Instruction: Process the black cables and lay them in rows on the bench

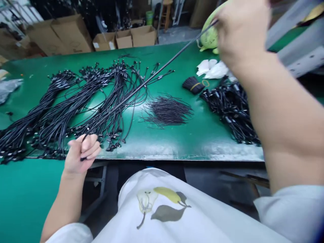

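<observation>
A black cable (177, 55) runs taut on a slant between my two hands, above the table. My left hand (84, 151) is closed round its lower end near the table's front edge, and a dark bit of it pokes out below the fingers. Raised at the upper right, my right hand (240, 33) is closed on the other end and blurred; the end itself is hidden in the fingers. Behind the cable lie bundles of similar black cables (88, 91) with small connectors at their ends. A loose pile of short thin black ties (169, 110) lies mid-table.
On the right of the green table (162, 145) are a banded bundle of black ties (192, 85), a heap of black cables (233, 111) and crumpled white pieces (215, 69). A light green fan-like object (210, 37) stands behind. Cardboard boxes (136, 36) sit beyond the table.
</observation>
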Motion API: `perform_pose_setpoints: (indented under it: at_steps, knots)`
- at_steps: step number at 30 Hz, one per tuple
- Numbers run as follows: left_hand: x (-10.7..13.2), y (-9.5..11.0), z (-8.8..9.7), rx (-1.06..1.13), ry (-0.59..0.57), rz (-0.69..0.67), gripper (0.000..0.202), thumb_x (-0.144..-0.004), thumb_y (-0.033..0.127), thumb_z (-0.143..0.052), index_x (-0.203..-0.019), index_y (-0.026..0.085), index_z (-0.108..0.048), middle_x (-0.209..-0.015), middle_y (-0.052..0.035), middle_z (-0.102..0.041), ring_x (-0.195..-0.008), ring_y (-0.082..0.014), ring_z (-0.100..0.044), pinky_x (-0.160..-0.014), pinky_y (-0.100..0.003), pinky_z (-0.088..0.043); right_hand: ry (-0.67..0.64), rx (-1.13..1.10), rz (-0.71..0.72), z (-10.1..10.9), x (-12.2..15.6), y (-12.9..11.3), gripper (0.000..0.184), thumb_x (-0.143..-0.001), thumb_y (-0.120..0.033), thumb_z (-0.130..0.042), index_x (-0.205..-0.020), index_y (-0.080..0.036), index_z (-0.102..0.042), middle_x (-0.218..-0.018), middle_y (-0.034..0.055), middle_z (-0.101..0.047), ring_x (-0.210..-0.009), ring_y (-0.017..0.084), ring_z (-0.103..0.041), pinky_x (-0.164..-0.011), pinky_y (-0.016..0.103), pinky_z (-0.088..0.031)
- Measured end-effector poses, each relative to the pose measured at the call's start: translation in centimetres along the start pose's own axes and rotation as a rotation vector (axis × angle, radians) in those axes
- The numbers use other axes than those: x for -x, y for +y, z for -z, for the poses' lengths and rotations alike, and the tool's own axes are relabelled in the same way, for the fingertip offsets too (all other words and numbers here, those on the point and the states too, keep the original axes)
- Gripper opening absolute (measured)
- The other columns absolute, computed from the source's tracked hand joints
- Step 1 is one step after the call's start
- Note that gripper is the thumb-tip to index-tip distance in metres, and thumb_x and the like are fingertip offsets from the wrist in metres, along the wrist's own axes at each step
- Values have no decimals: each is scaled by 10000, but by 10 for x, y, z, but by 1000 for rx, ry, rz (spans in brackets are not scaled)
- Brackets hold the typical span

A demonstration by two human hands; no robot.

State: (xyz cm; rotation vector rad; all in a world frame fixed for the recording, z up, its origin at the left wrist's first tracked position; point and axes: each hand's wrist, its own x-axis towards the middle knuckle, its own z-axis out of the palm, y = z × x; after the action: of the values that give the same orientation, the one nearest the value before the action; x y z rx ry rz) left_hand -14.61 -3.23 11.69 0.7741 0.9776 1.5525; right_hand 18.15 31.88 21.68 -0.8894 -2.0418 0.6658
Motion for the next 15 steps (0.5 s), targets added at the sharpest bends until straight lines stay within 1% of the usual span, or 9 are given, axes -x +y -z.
perform_pose_setpoints:
  at_steps: [2, 3, 4, 6, 8, 9, 11, 13, 15]
  knots:
    - [-1, -1, 1, -11, 48, -42, 379, -755, 522, -707, -615, 193, -579, -527, 81, -244, -365, -35, -123, -303, -163, -187, -20, 483, 85, -17, 37, 4, 114, -865, -153, -518, -871, -137, -630, -887, -6, -641, -1008, 137, -619, -715, 211, -437]
    - [-3, -6, -2, -104, 88, -69, 311, -777, 500, -694, -690, 208, -631, -548, 66, -326, -368, -41, -226, -316, -158, -252, -91, 646, 127, -30, 64, 2, 86, -861, -159, -546, -860, -157, -632, -811, 10, -637, -893, 137, -638, -671, 217, -435]
    - [-7, -13, -7, -243, 129, -107, 243, -811, 465, -668, -782, 224, -673, -608, 38, -438, -423, -62, -375, -367, -167, -353, -200, 702, 167, -45, 95, -2, 68, -864, -174, -561, -845, -174, -626, -754, 25, -629, -747, 134, -627, -587, 222, -406]
    - [-15, -37, -27, -572, 141, -193, 218, -865, 412, -607, -960, 242, -705, -879, -47, -616, -752, -158, -607, -609, -255, -526, -494, 694, 280, -73, 157, -18, 80, -884, -207, -545, -852, -182, -615, -740, 43, -628, -585, 125, -562, -476, 246, -295]
    - [-24, -68, -55, -783, -29, -217, 258, -883, 409, -573, -1019, 237, -709, -1070, -93, -640, -1025, -237, -590, -844, -351, -513, -670, 608, 372, -92, 202, -37, 151, -926, -247, -495, -844, -182, -603, -734, 32, -627, -554, 117, -538, -468, 268, -245]
    - [-27, -83, -69, -802, -167, -160, 271, -894, 416, -551, -1015, 232, -708, -1035, -96, -655, -1016, -241, -592, -874, -367, -494, -696, 566, 384, -96, 215, -43, 186, -945, -262, -469, -842, -180, -600, -743, 28, -630, -569, 115, -544, -478, 270, -245]
    - [-30, -109, -91, -693, -387, 57, 306, -928, 431, -484, -1011, 215, -685, -760, -53, -644, -763, -190, -612, -774, -346, -505, -638, 512, 329, -93, 221, -46, 243, -965, -306, -442, -832, -179, -601, -768, 26, -641, -635, 116, -572, -516, 261, -276]
    - [-31, -122, -100, -469, -462, 297, 328, -941, 442, -461, -993, 182, -655, -523, 36, -477, -494, -117, -478, -606, -283, -485, -521, 496, 211, -78, 212, -30, 276, -960, -371, -456, -827, -182, -607, -801, 28, -656, -714, 135, -597, -564, 251, -317]
    - [-32, -121, -97, -226, -463, 483, 325, -916, 443, -522, -942, 147, -652, -457, 92, -318, -388, -68, -306, -478, -222, -422, -459, 446, 107, -59, 205, -1, 286, -946, -415, -472, -851, -188, -616, -843, 29, -670, -775, 156, -612, -625, 249, -369]
